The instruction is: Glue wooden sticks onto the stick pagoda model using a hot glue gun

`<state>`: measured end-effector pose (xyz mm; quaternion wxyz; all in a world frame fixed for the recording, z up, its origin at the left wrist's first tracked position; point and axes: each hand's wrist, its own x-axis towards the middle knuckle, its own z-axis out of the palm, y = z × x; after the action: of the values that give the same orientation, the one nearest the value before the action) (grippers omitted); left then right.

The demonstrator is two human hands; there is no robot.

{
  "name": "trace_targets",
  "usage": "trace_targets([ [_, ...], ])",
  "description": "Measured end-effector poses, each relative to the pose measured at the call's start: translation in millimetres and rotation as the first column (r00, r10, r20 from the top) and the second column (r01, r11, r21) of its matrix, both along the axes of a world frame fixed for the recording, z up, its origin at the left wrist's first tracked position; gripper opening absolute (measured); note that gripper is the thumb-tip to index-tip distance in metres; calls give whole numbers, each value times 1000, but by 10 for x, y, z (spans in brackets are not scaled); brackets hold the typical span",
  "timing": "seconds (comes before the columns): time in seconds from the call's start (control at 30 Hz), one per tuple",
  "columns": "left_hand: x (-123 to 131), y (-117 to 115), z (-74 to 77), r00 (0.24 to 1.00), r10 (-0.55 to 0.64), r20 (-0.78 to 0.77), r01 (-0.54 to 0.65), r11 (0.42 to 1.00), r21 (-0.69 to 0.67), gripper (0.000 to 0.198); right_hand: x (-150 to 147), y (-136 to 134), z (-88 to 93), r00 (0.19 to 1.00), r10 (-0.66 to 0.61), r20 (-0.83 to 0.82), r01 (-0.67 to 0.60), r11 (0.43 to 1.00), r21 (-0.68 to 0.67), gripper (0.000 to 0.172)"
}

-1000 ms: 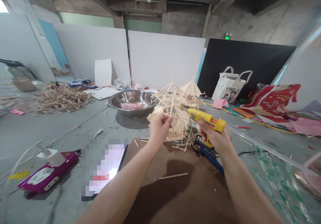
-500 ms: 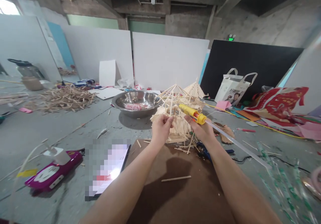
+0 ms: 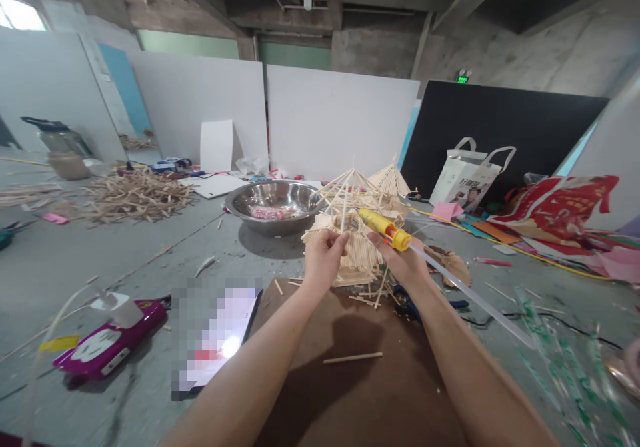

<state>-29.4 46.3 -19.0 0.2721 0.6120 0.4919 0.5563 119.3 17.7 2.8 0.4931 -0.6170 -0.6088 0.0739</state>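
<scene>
A small model house built of thin wooden sticks [image 3: 364,253] stands in front of me, with pointed, open stick roofs on top. My right hand [image 3: 409,265] is wrapped round a yellow hot glue gun [image 3: 383,227], its front end pointing at the model. From the gun's back a long clear glue stick [image 3: 470,295] trails to the right. At the model's front left, the fingers of my left hand [image 3: 324,257] are pinched together beside an upright stick; whatever they grip is too small to make out. Loose sticks [image 3: 353,357] lie on the brown board [image 3: 320,403] below.
Behind the model's left side sits a steel basin [image 3: 240,210]. A phone [image 3: 225,333] and a purple power strip [image 3: 107,347] lie left. Blue-handled pliers [image 3: 407,303], clear glue sticks [image 3: 555,360] and a red bag [image 3: 555,210] are right. Wood strips [image 3: 140,197] are heaped far left.
The whole view has shifted slightly to the right. Both hands, the glue gun and the model keep the same places relative to each other.
</scene>
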Motion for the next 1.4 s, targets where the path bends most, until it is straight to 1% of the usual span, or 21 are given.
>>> trace_targets([
  [0.17, -1, -1, 4, 1000, -8, 14, 8, 1000, 9, 30, -16, -14, 24, 999, -16, 29, 16, 1000, -22, 38],
  [0.33, 0, -13, 23, 1000, -16, 15, 16, 1000, 7, 30, -14, -5, 18, 999, -11, 52, 12, 1000, -13, 37],
  [0.6, -2, -18, 36, 1000, -15, 20, 15, 1000, 2, 30, -2, 5, -5, 999, -10, 33, 10, 1000, -1, 38],
  [0.77, 6, -20, 37, 999, -23, 23, 23, 1000, -2, 29, -3, -19, -9, 999, -6, 31, 8, 999, -48, 40],
  [0.87, 6, -17, 33, 999, -27, 25, 27, 1000, -3, 29, -1, -18, -17, 999, 16, 49, -13, 997, -70, 39],
  [0.97, 7, -26, 46, 999, -21, 26, 22, 1000, -10, 28, 15, -14, -41, 999, 18, 30, -15, 996, -88, 36],
  [1.07, 5, -38, 65, 999, -12, 33, 13, 1000, -27, 27, 58, -26, -76, 999, 20, -38, -25, 990, -139, 35],
  [1.17, 2, -30, 70, 999, -12, 37, 13, 999, -43, 27, 131, -59, -108, 978, 70, -195, -104, 980, -170, 38],
  [1.23, 7, -12, 68, 999, -20, 25, 21, 999, -42, 26, 188, -90, -121, 935, 116, -336, -173, 975, -143, 40],
  [1.3, 26, 11, 72, 999, -32, 4, 32, 999, -39, 26, 242, -127, -128, 874, 170, -455, -238, 967, -96, 42],
  [1.4, 78, 54, 106, 998, -59, 14, 60, 997, -49, 26, 307, -181, -125, 778, 277, -564, -334, 942, 2, 42],
])
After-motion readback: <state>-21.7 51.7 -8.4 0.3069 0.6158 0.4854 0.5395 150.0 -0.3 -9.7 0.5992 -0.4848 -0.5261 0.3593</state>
